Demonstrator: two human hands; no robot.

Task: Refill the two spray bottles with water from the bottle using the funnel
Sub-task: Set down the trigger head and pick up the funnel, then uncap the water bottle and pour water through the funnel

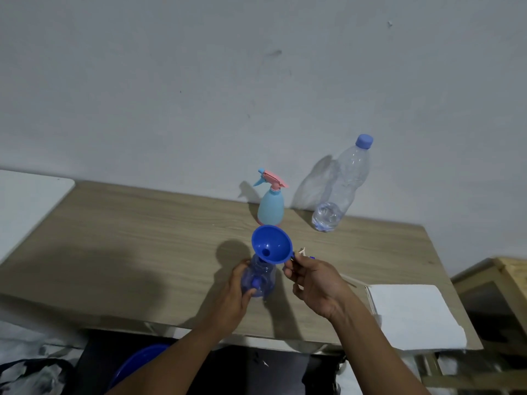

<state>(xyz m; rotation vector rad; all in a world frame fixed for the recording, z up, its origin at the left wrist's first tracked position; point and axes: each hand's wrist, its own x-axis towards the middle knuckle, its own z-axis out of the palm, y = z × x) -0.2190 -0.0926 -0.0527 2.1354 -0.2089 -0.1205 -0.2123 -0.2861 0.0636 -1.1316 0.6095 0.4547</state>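
A clear blue spray bottle (261, 282) without its head stands near the wooden table's front edge. My left hand (238, 292) grips its body. A blue funnel (271, 246) sits tilted in its neck, and my right hand (313, 283) pinches the funnel's side tab. Behind them a light blue spray bottle (271, 208) with a pink trigger head stands upright. To its right is a large clear water bottle (340, 189) with a blue cap on and a little water at the bottom.
The wooden table (142, 238) stands against a grey wall. A white cloth or pad (413, 312) lies at its front right corner. A white surface (25, 201) adjoins the left end, a wooden crate (502, 283) stands at the right. A blue basin (139, 363) sits below.
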